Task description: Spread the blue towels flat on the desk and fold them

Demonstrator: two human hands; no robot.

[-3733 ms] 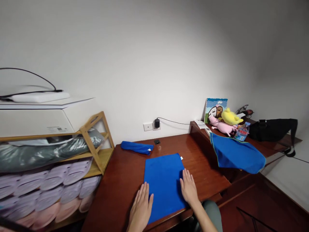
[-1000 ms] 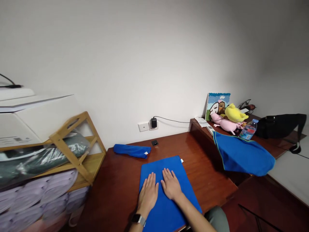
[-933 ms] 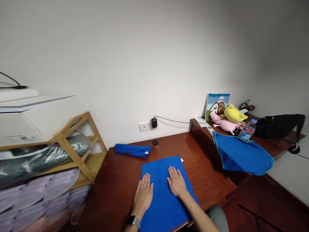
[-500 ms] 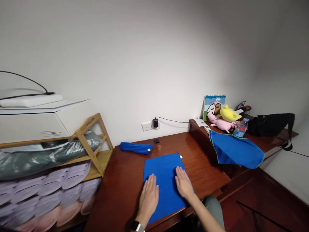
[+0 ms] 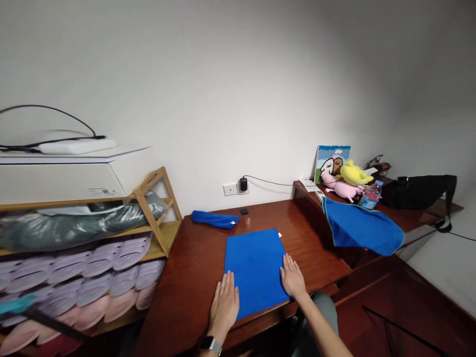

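A blue cloth [image 5: 258,270] lies flat on the brown desk, its near edge close to the desk's front and a small white tag at its far right corner. My left hand [image 5: 225,301] rests flat on the cloth's left edge, fingers stretched out. On the opposite edge my right hand [image 5: 293,275] lies flat, fingers extended and the thumb apart. Neither hand grips anything. Behind the flat cloth, near the wall, sits a rolled or folded blue cloth [image 5: 214,219]. A third blue cloth [image 5: 360,225], with a green border, hangs over the edge of the raised shelf at right.
The raised shelf holds plush toys [image 5: 342,187], a plastic bottle [image 5: 371,195], a picture [image 5: 332,161] and a black bag [image 5: 418,193]. Left of the desk [image 5: 178,287] stands a wooden rack [image 5: 163,233] with several clogs. A black plug [image 5: 243,184] sits in the wall socket.
My hands have spread apart, from the cloth's inner surface out to its left and right edges. The view has shifted slightly, showing more of the rack.
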